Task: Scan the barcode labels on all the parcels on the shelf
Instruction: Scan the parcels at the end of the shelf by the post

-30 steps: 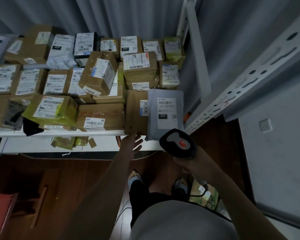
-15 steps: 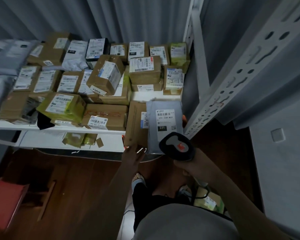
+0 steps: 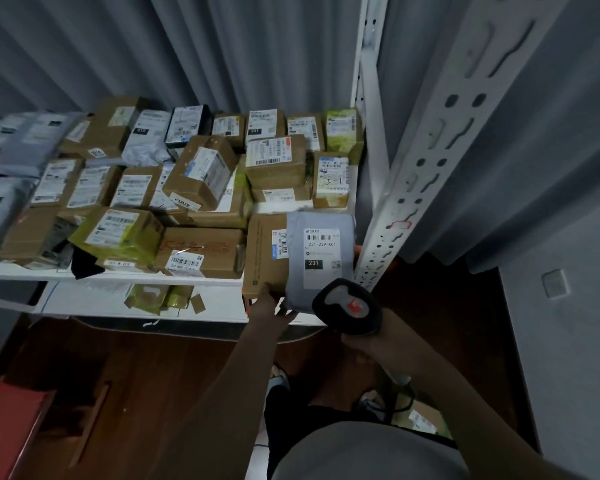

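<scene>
Both hands are sitting low in the middle of the frame. Left hand [image 3: 270,310] is gripping the bottom edge of a brown box [image 3: 261,256] and a grey bag parcel [image 3: 318,259] at the front of the shelf [image 3: 28,271]. Right hand [image 3: 362,341] is wrapping around a black scanner [image 3: 347,305], just under the bag's white label [image 3: 321,252] reading 231. Many other parcels [image 3: 201,171] are lying packed across the shelf, from the left to the middle of the frame.

The scene was dim and bluish. Parcels left of the grey mailer [image 3: 321,258] smeared with motion blur, while its own label stayed legible. The shelf upright [image 3: 430,161] beside it bowed with wide-angle distortion; floor below lay in deep shadow.
</scene>
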